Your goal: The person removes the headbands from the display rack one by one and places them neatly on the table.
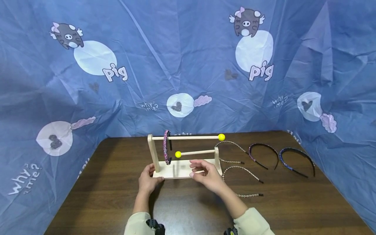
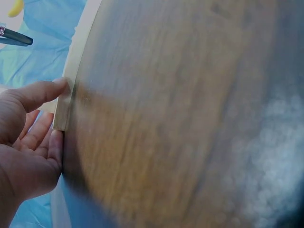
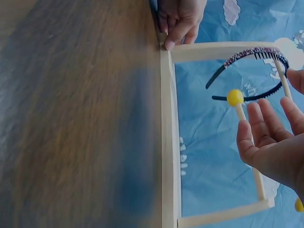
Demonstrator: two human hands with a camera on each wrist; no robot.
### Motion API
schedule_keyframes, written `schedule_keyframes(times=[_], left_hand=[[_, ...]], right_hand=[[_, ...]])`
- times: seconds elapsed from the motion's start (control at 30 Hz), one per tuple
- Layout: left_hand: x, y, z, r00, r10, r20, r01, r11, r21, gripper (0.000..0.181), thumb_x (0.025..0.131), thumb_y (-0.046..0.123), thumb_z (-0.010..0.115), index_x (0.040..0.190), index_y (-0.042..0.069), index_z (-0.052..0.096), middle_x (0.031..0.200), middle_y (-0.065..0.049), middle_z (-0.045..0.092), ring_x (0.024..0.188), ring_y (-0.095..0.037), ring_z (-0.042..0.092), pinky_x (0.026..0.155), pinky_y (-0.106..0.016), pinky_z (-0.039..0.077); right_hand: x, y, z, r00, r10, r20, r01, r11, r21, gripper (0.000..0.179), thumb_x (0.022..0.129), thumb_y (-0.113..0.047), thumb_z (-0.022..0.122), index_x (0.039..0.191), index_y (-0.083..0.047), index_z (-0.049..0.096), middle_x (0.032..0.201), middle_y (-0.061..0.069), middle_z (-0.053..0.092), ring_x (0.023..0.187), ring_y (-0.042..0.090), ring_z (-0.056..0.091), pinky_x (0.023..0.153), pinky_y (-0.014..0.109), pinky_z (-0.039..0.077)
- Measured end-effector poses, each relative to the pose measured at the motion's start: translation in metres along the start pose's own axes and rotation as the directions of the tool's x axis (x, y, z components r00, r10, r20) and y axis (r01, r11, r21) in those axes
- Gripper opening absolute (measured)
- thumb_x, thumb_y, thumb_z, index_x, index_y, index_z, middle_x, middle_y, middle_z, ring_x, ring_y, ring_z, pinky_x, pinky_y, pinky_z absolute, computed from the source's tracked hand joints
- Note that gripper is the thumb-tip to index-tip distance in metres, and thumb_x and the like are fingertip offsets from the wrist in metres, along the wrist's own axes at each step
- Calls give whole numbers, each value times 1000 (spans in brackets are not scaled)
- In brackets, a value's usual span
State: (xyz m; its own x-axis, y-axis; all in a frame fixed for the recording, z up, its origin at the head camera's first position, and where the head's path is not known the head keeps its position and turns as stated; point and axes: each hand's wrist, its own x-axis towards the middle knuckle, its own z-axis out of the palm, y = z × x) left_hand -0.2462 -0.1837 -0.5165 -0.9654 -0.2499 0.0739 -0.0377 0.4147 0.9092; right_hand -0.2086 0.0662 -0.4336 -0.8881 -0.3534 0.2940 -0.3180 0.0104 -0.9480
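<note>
A light wooden two-bar stand [image 1: 183, 174] rests on the table, each bar tipped with a yellow ball. From its upper bar hangs a pink glittery headband [image 1: 165, 147] with black ends and teeth. My left hand [image 1: 147, 181] grips the left end of the stand's base, the thumb on the front edge and the fingers around the end. In the left wrist view, this hand [image 2: 31, 152] pinches the base's corner. In front of the base's right part hovers my right hand [image 1: 209, 178], its fingers relaxed and apart, holding nothing. The right wrist view shows this hand [image 3: 278, 147] beside the lower bar.
Right of the stand lie two beige braided headbands [image 1: 243, 168], one behind the other. Farther right are a purple-pink headband [image 1: 264, 144] and a blue one [image 1: 289, 168]. Blue printed cloth [image 1: 188, 65] hangs behind and beside the brown wooden table [image 1: 111, 189].
</note>
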Motion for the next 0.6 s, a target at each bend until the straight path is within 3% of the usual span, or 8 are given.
schedule_keyframes(times=[0.6], left_hand=[[0,-1,-1,1000,20,-9,-20,1000,-4,62,62,-12,75,119,-9,51,113,-28,58,105,-40,55,90,-47,41]], right_hand=[[33,-8,28,997,-61,52,57,995,79,44,79,11,61,121,14,49,110,28,58,98,42,55,79,32,49]])
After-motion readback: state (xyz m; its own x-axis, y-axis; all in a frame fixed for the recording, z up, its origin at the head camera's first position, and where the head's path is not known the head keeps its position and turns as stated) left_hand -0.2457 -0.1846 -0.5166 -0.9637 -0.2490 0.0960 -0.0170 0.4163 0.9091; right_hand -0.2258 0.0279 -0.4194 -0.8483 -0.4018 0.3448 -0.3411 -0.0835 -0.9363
